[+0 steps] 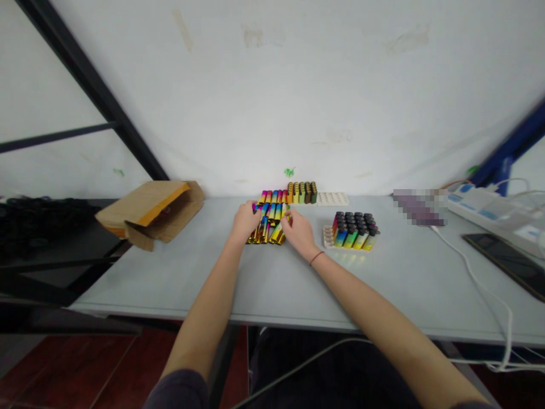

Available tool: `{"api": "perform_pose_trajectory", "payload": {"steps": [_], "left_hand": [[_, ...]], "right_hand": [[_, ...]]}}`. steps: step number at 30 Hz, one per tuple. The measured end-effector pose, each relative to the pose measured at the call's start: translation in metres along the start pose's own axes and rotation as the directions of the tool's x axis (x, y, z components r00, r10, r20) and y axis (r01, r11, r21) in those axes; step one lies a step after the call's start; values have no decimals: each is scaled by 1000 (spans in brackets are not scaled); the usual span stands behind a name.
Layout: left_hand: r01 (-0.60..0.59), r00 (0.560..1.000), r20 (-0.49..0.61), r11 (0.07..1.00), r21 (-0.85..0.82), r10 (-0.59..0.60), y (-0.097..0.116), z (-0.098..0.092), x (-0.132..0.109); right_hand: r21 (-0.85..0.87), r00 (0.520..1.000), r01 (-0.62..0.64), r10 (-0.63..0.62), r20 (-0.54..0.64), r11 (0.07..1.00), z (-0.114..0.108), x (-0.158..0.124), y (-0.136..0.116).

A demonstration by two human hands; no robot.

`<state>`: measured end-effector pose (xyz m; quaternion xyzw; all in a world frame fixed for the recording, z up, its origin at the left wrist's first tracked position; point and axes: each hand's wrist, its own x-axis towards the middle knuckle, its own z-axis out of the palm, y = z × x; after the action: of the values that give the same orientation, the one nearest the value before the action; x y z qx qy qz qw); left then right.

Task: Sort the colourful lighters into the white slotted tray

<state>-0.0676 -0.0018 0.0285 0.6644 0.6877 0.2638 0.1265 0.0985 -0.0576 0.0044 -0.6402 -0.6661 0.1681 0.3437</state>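
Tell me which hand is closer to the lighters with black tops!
Right. The right hand is just left of the black-topped lighters, not touching them; the left hand is farther left, past the right hand.

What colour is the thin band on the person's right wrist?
The thin band is red; it shows best in the head view.
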Motion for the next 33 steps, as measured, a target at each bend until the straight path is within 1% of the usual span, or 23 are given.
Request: {"api": "perform_pose_trajectory", "payload": {"steps": [2,3,4,5,6,7,8,9,10,12,14,15,17,19,22,23,24,25,26,28,29,31,33], "left_hand": [[15,997,-72,973,-229,-32,1,2,4],[29,992,-102,925,-379,-73,3,3,5],[51,986,-107,842,-538,-128,6,5,5],[78,980,-82,724,-686,-183,11,7,4],[114,974,-28,588,-801,-226,16,9,3],[154,968,43,456,-876,-245,21,11,1],[197,963,113,350,-916,-245,26,14,-2],[240,956,177,275,-931,-236,31,16,-4],[282,946,232,223,-933,-225,34,18,-6],[366,922,334,153,-918,-197,39,21,-8],[428,899,410,109,-897,-152,39,20,-9],[436,897,423,104,-894,-127,39,20,-9],[412,910,401,135,-901,-100,38,17,-10],[377,926,364,211,-902,-98,38,14,-13],[375,926,364,331,-866,-98,37,11,-17],[370,928,358,355,-859,-100,37,10,-17],[359,933,344,374,-855,-108,36,9,-17],[345,938,322,395,-852,-125,35,7,-17],[330,944,296,422,-844,-147,34,6,-15],[306,951,239,503,-808,-195,29,1,-12],[291,955,205,548,-784,-214,26,-2,-10],[257,962,135,616,-745,-237,21,-10,-6],[238,962,91,632,-737,-257,17,-16,-3]], "right_hand": [[12,1000,21,-21,-22,1000,-2,0,-1],[17,999,41,-40,-32,999,-2,-1,-3],[25,997,65,-64,-40,998,-3,-2,-6],[40,995,96,-94,-41,995,-4,-4,-10],[63,991,130,-128,-35,990,-4,-7,-14],[93,986,164,-163,-25,982,-3,-9,-19],[125,980,198,-199,-9,972,-3,-12,-23],[145,975,219,-222,6,965,-1,-14,-27],[155,972,228,-234,22,961,0,-15,-30],[167,972,218,-230,53,961,4,-15,-32],[200,977,185,-203,71,962,8,-13,-30],[233,979,169,-191,74,958,10,-11,-29],[330,982,130,-166,84,935,14,-7,-26],[461,984,55,-127,126,886,18,-4,-25],[620,979,-124,-5,202,775,23,-1,-24],[643,979,-161,37,203,748,23,-1,-23],[648,981,-170,69,179,743,22,0,-22],[631,988,-145,82,129,762,20,0,-20],[590,996,-90,68,59,803,17,-1,-18],[427,995,80,-46,-90,901,9,-3,-13],[324,984,161,-126,-126,932,4,-5,-11],[121,968,244,-233,-95,962,-3,-10,-10],[-51,967,256,-256,-6,965,-7,-15,-12]]}}
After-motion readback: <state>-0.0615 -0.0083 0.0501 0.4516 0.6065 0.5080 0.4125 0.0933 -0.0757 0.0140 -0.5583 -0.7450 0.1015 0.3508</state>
